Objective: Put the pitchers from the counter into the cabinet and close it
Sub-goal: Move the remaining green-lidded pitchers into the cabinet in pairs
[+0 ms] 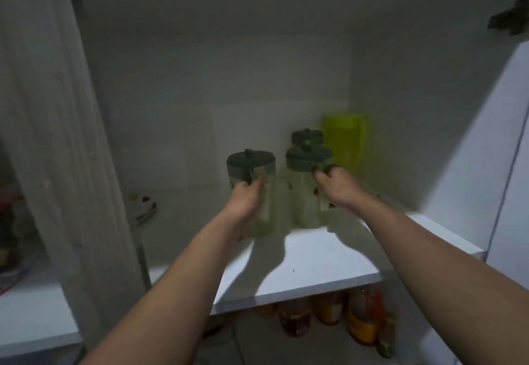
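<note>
Both arms reach into an open white cabinet. On its shelf stand two clear pitchers with dark green lids. My left hand grips the handle of the left pitcher. My right hand grips the handle of the right pitcher. Both pitchers stand upright on the shelf, close side by side. Behind the right one stands a third pitcher with a green lid, mostly hidden. A yellow-green pitcher stands in the back right corner.
A small patterned dish lies at the shelf's left. The open cabinet door hangs at the right, a white panel at the left. Several bottles and jars stand on the lower shelf.
</note>
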